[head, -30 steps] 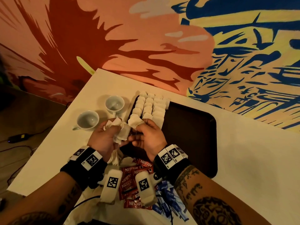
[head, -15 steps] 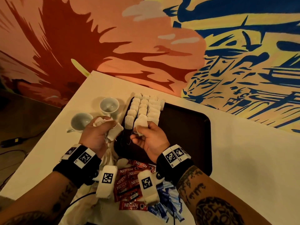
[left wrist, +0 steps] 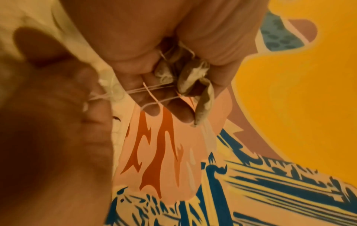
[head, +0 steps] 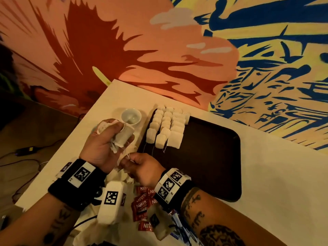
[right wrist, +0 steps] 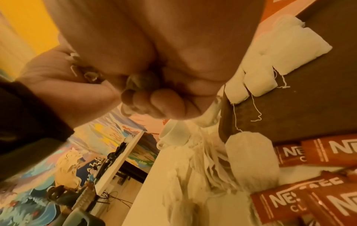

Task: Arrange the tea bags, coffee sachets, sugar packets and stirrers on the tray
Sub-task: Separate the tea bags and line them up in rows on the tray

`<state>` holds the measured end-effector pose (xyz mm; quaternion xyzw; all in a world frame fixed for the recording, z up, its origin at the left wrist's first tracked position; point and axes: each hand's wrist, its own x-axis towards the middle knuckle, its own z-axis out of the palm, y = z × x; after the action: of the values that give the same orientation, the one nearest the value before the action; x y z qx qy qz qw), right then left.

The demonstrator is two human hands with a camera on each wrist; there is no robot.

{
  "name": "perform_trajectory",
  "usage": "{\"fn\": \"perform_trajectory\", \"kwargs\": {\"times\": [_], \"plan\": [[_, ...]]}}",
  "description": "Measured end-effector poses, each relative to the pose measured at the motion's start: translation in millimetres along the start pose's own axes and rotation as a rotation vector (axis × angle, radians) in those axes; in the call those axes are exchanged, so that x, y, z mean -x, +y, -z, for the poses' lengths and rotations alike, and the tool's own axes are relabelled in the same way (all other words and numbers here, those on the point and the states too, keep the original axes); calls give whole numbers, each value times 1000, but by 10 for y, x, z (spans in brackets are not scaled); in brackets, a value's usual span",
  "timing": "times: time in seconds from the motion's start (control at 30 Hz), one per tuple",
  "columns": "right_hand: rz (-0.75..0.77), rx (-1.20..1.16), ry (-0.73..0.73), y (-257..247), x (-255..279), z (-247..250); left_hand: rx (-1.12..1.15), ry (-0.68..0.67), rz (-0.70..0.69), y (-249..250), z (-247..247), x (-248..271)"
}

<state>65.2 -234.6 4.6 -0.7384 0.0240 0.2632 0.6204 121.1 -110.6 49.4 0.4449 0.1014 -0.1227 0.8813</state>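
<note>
Tea-bag step: left hand grips a bunch of tea bags; right hand pinches their strings, which likely need untangling before the next bag joins the tray rows.

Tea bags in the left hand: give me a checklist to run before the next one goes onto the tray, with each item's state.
1. Left hand grips a bunch of white paper tea bags: ok.
2. Right hand pinches thin white strings running to that bunch: ok.
3. Strings untangled so that one bag comes free: not ok, they cross in the left wrist view.
4. Rows of white tea bags neat at the dark brown rectangular tray's far left corner: ok.
5. Bare tray beside the rows for another bag: ok.
6. Red coffee sachets on the tray: not ok, they lie on the white table.
</note>
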Motion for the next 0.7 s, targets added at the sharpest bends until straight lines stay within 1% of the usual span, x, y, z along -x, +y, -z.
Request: {"fn": "perform_trajectory", "kwargs": {"times": [0.07, 0.2, 0.27, 0.33, 0.4, 0.47, 0.53, 0.63, 0.7], "plan": [[-16, 52, -2, 46, -35, -24, -3, 18, -23, 106, 108, -14], [-61, 202, -40, 105, -71, -95, -9, 70, -135, 346, 224, -17], [-70, 307, -115, 88, -95, -173, 0, 87, -199, 500, 285, -37], [-59, 456, -190, 64, -123, -276, 49, 91, -223, 678, 342, -59], [-49, 542, -219, 4, -129, -337, 79, 78, -209, 771, 362, -61], [-27, 533, -228, -76, -126, -324, 36, 68, -205, 781, 328, -47], [-7, 519, -207, -154, -101, -236, -18, 80, -214, 717, 273, -26], [-27, 462, -127, -183, -95, -2, 9, 59, -105, 574, 233, -27], [-24, 378, -11, -125, -97, 179, 37, 49, -26, 463, 190, -32]]}}
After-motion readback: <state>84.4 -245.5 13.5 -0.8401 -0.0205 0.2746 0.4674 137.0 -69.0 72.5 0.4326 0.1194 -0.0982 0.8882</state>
